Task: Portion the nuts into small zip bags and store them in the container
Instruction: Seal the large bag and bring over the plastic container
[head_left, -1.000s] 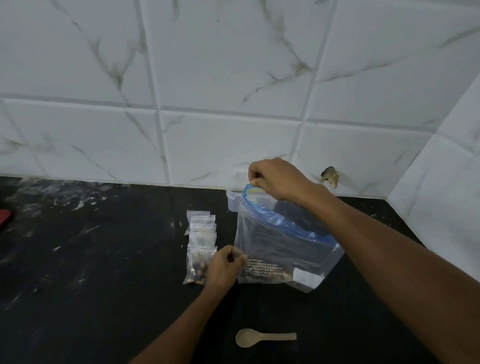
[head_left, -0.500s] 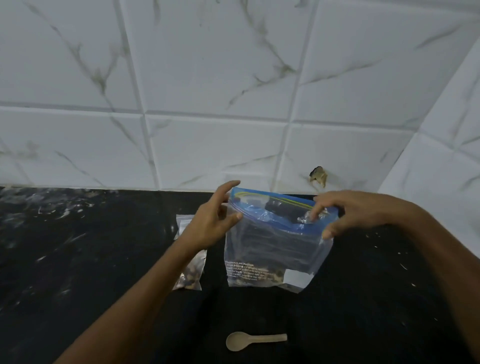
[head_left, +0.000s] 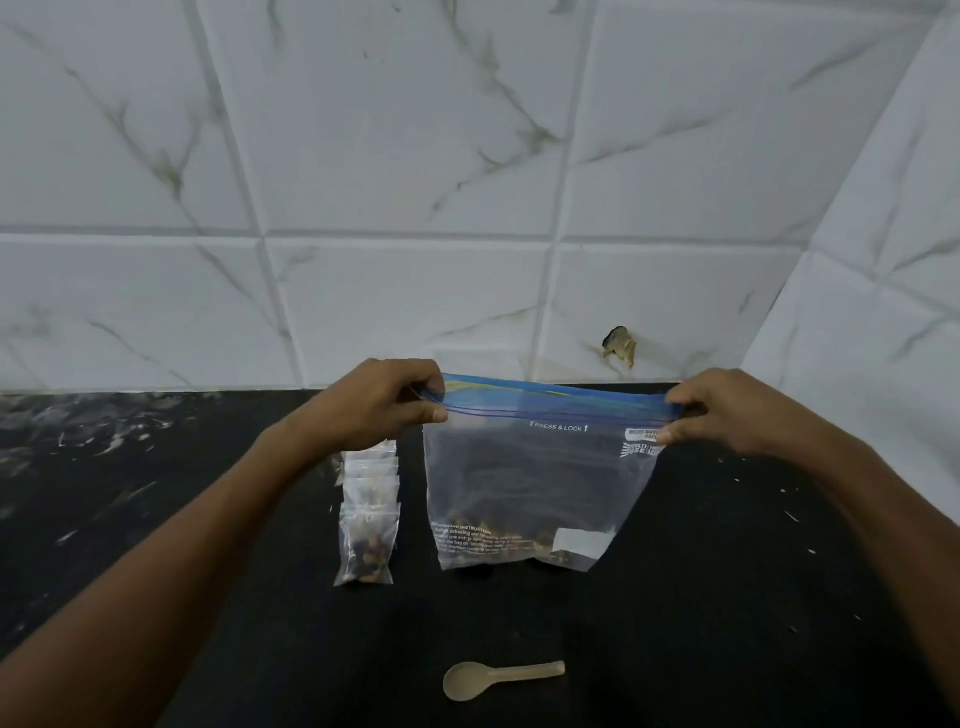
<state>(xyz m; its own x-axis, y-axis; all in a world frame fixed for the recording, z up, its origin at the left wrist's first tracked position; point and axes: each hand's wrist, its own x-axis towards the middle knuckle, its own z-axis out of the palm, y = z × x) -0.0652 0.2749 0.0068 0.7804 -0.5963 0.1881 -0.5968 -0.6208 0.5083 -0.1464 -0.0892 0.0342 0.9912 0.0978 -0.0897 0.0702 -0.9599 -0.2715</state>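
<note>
A large clear zip bag (head_left: 535, 483) with a blue seal strip stands upright on the black counter, with a few nuts at its bottom. My left hand (head_left: 384, 410) pinches the left end of the seal strip and my right hand (head_left: 727, 410) pinches the right end, so the top is stretched flat between them. A row of several small zip bags (head_left: 368, 525) holding nuts lies just left of the big bag, below my left wrist. The container is hidden behind the bag.
A small beige spoon (head_left: 498, 678) lies on the black counter (head_left: 156, 519) in front of the bag. White marble-look tiled walls meet in a corner at the right. A chipped hole (head_left: 619, 345) marks the back wall.
My left hand left the small bags and took the large bag's left top corner. My right hand slid to the right end, and the bag's mouth went from open to stretched flat.
</note>
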